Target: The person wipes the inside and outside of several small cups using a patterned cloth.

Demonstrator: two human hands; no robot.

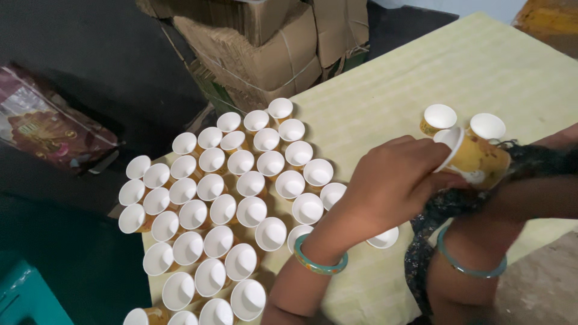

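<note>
My left hand (391, 180) reaches to the right and closes its fingers on the white rim of a tilted yellow paper cup stack (481, 161). My right hand (512, 201) holds that stack from below and is partly hidden by a dark patterned cloth (442, 207). Both wrists wear green bangles. Many upright paper cups (241, 198) with white insides stand in close rows on the left part of the table. One more cup (385, 239) stands just under my left wrist. Two cups (439, 117) stand apart behind the stack.
The table carries a pale yellow-green striped cloth (421, 72). Worn cardboard boxes (271, 42) are stacked beyond its far edge. A dark red printed packet (48, 126) lies on the dark floor to the left, and a teal object (24, 295) sits at the bottom left corner.
</note>
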